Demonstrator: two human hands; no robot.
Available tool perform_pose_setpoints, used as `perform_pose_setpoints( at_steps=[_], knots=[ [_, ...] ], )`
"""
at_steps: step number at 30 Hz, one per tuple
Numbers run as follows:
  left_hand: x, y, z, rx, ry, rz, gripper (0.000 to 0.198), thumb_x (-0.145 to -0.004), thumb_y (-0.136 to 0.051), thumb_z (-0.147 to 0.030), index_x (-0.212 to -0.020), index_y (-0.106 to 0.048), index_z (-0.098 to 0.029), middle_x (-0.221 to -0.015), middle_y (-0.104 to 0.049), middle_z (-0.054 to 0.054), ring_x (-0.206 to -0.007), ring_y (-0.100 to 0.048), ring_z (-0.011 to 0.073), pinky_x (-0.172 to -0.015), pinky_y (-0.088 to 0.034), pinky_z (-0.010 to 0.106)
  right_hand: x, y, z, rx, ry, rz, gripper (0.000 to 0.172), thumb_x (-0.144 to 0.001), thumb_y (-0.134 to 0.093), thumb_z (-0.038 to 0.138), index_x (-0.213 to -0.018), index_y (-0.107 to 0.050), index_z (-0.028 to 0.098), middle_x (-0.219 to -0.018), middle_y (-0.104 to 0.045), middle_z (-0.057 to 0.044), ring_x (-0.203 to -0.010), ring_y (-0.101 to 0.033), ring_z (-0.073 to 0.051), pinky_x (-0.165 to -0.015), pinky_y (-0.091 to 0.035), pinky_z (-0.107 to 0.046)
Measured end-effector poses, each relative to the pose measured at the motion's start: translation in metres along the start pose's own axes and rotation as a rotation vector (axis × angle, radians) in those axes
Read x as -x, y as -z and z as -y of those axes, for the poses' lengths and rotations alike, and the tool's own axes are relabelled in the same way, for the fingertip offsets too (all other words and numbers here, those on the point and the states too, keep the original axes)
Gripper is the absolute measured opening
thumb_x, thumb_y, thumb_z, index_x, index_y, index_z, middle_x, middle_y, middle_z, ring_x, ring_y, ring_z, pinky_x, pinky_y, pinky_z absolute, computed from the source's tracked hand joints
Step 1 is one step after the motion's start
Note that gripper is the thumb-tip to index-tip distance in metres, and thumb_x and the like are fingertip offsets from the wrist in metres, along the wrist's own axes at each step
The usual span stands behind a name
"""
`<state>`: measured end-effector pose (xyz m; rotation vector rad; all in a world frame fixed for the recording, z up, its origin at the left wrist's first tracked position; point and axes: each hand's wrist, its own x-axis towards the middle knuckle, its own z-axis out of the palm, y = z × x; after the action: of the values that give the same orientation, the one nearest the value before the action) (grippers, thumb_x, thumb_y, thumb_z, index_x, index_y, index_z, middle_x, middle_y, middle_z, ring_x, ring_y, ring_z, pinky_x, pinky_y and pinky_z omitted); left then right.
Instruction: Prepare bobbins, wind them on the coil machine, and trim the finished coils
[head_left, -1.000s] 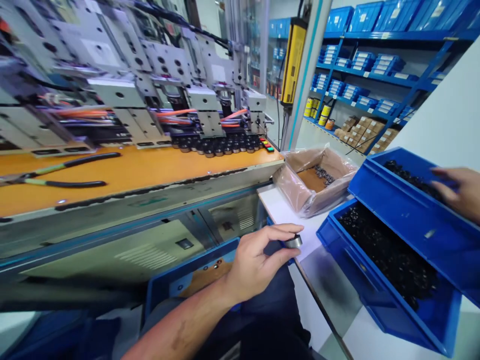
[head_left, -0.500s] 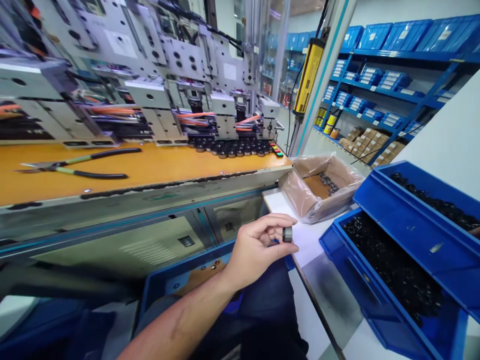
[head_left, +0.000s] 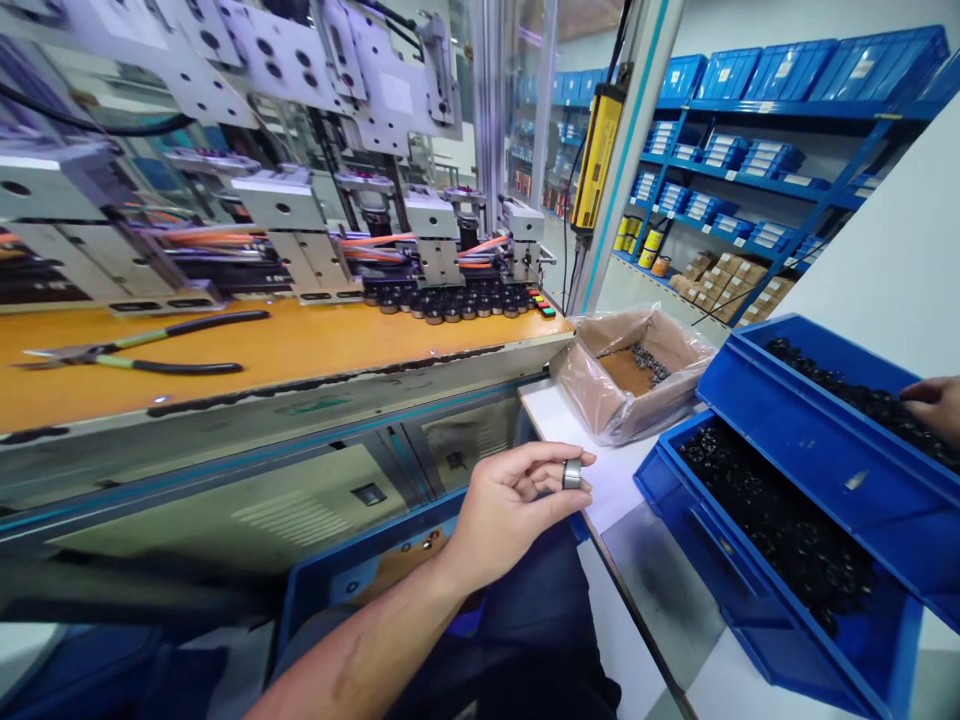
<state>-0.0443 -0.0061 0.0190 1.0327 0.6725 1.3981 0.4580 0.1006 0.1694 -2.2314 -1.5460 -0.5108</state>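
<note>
My left hand (head_left: 506,510) is closed in a pinch around a small round grey metal part with a dark edge (head_left: 572,474), held between thumb and fingertips above my lap. At the right edge, my right hand (head_left: 936,405) reaches into the upper blue bin (head_left: 817,440), touching the small black round parts (head_left: 847,385) in it. Only part of that hand shows, and I cannot make out whether its fingers grip anything. Beneath, a lower blue bin (head_left: 739,590) holds more black parts (head_left: 780,530).
A plastic-lined carton (head_left: 619,400) with small metal parts stands beside the bins. On the orange machine table (head_left: 337,350) lie cutting pliers (head_left: 150,345) and several dark round pieces (head_left: 450,303). Machine fixtures (head_left: 289,225) stand behind. A blue tub (head_left: 296,600) sits below, left of my lap.
My right hand has come into view over the upper bin's parts. My left hand keeps its hold, and the metal part in it is slightly turned. The view has shifted a little.
</note>
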Motion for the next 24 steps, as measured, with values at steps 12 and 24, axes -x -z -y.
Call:
perform_pose_setpoints(
  at_steps=[12, 24],
  knots=[
    [0.004, -0.036, 0.017, -0.051, 0.001, 0.140, 0.038, -0.060, -0.083, 0.000, -0.094, -0.078, -0.018, -0.090, -0.080, 0.005, -0.078, -0.076, 0.0154, -0.075, -0.061, 0.017, 0.239, -0.021, 0.210, -0.938, 1.074, -0.039, 0.006, -0.087, -0.062, 0.011, -0.089, -0.060, 0.016, -0.080, -0.065, -0.006, -0.070, -0.063, -0.014, -0.058, -0.053, -0.024],
    [0.006, -0.041, 0.027, -0.122, -0.035, 0.163, 0.036, -0.061, -0.084, -0.004, -0.094, -0.077, -0.016, -0.080, -0.080, 0.004, -0.067, -0.074, 0.0145, -0.067, -0.061, 0.017, 0.243, -0.031, 0.196, -0.973, 1.041, -0.042, 0.020, -0.087, -0.063, 0.014, -0.107, -0.062, 0.011, -0.089, -0.067, -0.010, -0.080, -0.067, -0.016, -0.065, -0.057, -0.025]
  ],
)
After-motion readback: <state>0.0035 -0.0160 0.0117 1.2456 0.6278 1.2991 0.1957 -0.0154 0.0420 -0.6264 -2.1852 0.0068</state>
